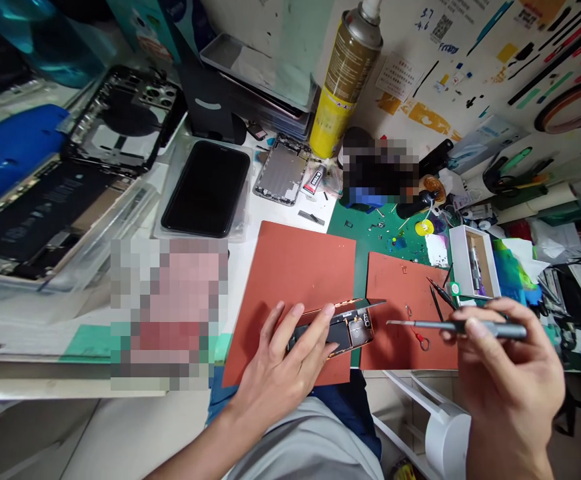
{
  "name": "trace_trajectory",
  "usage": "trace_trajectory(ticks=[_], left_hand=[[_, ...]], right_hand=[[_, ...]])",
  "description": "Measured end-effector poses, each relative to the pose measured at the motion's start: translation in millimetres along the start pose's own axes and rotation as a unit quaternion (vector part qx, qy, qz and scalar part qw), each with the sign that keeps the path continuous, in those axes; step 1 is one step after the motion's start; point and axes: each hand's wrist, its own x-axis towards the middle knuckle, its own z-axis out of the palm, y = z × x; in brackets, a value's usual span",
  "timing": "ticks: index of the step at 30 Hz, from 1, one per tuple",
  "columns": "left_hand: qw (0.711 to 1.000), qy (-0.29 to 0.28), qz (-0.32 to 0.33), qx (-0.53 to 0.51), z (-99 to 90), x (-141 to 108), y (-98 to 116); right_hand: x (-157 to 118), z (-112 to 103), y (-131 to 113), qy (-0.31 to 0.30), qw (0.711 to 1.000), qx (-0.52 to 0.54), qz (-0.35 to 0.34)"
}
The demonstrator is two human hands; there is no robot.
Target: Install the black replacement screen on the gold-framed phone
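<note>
The left hand (285, 373) lies palm down, fingers spread over the opened phone (340, 337), a rounded slab of matt black and metal parts. It sits near the near right corner of the smooth, brick-red left mat (305, 260), one end jutting past the edge. By the right mat's (390, 280) near right corner, the raised right hand (513, 360) pinches a slim, grey-handled screwdriver (505, 329).
</note>
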Motion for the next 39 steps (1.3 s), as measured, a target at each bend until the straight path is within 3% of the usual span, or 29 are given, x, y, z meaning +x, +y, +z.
trace_trajectory(ticks=[4, 8, 13, 39], left_hand=[[1.0, -0.009, -0.003, 0.01, -1.2, 0.5, -0.1], [1.0, -0.01, 0.002, 0.018, -1.5, 0.6, -0.8], [1.0, -0.007, 0.005, 0.024, -0.8, 0.8, -1.3], [1.0, -0.026, -0.002, 0.017, -0.9, -5.1, -2.0]], right_hand=[[-44.9, -2.1, 16.1, -0.033, 0.997, -0.021, 0.071], [-63.1, 7.3, 38.1, -0.062, 0.99, -0.011, 0.127], [-68.2, 8.6, 46.5, -0.085, 0.985, -0.005, 0.152], [-70.1, 14.2, 41.9, -0.125, 0.984, -0.007, 0.127]])
